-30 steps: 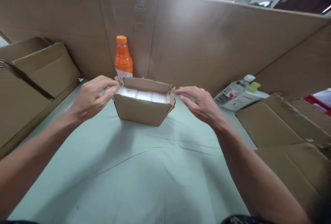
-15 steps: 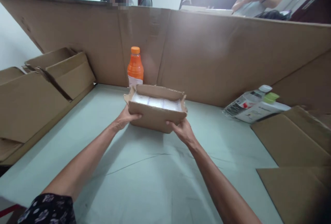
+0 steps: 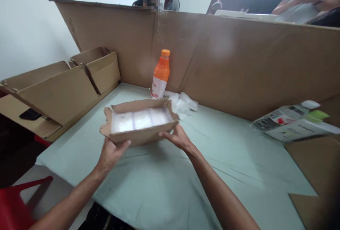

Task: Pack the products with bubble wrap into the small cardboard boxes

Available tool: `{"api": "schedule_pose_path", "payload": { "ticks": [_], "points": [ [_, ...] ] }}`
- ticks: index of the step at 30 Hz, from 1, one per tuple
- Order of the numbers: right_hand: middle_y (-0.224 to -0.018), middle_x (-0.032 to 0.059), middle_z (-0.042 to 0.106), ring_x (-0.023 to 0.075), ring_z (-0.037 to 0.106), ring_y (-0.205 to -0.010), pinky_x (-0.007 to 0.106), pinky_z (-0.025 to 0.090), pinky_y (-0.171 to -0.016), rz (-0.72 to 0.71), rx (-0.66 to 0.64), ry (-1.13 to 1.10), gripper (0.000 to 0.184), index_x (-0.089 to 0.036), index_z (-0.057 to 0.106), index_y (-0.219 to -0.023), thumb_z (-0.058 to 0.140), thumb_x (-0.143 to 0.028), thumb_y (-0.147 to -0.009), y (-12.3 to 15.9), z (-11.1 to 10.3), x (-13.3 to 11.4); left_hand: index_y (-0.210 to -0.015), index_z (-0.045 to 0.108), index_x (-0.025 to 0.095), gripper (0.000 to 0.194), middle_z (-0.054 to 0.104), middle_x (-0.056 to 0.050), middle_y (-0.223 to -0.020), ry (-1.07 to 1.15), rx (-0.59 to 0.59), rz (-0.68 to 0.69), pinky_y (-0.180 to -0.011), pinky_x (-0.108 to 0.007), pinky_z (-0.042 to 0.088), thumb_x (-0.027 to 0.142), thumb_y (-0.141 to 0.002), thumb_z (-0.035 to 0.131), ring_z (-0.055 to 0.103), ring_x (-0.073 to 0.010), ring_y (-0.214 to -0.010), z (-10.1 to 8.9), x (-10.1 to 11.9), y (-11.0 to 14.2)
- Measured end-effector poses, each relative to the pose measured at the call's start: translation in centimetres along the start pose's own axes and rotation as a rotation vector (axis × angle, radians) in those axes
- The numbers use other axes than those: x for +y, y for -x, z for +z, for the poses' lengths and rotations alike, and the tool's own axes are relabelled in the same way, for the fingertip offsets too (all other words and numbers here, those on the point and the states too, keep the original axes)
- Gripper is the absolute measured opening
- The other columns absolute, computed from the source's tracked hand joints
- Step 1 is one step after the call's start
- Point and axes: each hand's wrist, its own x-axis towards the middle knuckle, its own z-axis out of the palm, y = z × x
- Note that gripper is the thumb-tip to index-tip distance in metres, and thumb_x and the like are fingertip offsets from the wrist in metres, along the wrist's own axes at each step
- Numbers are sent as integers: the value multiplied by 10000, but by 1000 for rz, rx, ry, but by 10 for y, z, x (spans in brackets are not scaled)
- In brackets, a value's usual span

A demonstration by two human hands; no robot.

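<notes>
Both my hands grip a small open-topped cardboard box above the table. My left hand is closed on its near left corner, thumb on the front wall. At the right end, my right hand holds it with the thumb along the front; the other fingers are hidden under or behind it. Inside lie whitish items in clear wrapping, in a row. Just behind the box are a crumpled clear plastic bag and an upright orange bottle with a white label.
Cardboard boxes stand along the left table edge. A tall cardboard panel borders the back. To the right lie a clear bottle, a white bottle with a green cap and cardboard sheets. A red chair is at lower left.
The box has moved left and nearer to me in both hands. The plastic bag behind it now shows. My view has turned left, bringing the red chair into sight.
</notes>
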Motion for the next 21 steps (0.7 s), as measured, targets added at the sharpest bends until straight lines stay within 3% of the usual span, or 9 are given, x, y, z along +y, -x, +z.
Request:
{"api": "schedule_pose_path", "payload": {
  "ticks": [2,4,7,10,15,18,21],
  "points": [
    [-1348,121,657,339,604,-1242,473,507,-1034,-62,-70,19,737,-197,565,-1387,769,-532,-764,-48,33,-13,-1396,478,251,731,623,-98,-1337,-15,168,-1,-1205,-530,387,410,-746,773,554,-322,-1332,-24,-4,-4],
    [-1381,145,629,318,582,-1266,473,465,-1076,-39,-22,121,628,-174,534,-1407,690,-433,-856,-85,66,-23,-1432,418,281,760,537,-97,-1457,11,266,5,-1209,-503,386,372,-757,756,502,-304,-1390,-36,-11,-9],
    [-1410,217,583,312,555,-1298,484,415,-1120,7,26,189,528,-101,506,-1419,554,-321,-941,-116,112,-27,-1501,324,305,828,338,-101,-1624,73,238,5,-1215,-477,378,340,-780,730,409,-307,-1473,-34,-26,-23],
    [-1417,222,571,281,568,-1293,420,449,-1102,-7,-34,178,574,-77,455,-1460,550,-294,-937,-129,146,-19,-1553,244,304,874,250,-105,-1670,82,196,19,-1224,-455,364,331,-810,703,364,-306,-1506,-23,-41,-52],
    [-1546,224,448,284,463,-1414,418,404,-1160,-24,-65,192,803,-81,298,-1559,639,-315,-871,-165,171,-1,-1590,154,246,927,264,-143,-1657,20,280,49,-1225,-426,355,300,-814,659,354,-294,-1509,-12,-64,-128],
    [-1571,235,416,285,417,-1450,408,358,-1190,-26,-68,225,804,-52,299,-1554,630,-323,-874,-197,178,5,-1592,154,213,959,286,-168,-1637,-2,313,66,-1222,-431,359,297,-791,676,327,-295,-1518,-7,-78,-168],
    [-1607,239,361,289,376,-1475,411,329,-1200,-22,-65,271,787,-40,290,-1557,600,-334,-896,-222,185,9,-1605,79,234,1003,232,-170,-1654,7,273,51,-1189,-456,400,308,-798,669,283,-309,-1536,-5,-94,-196]
  ]
}}
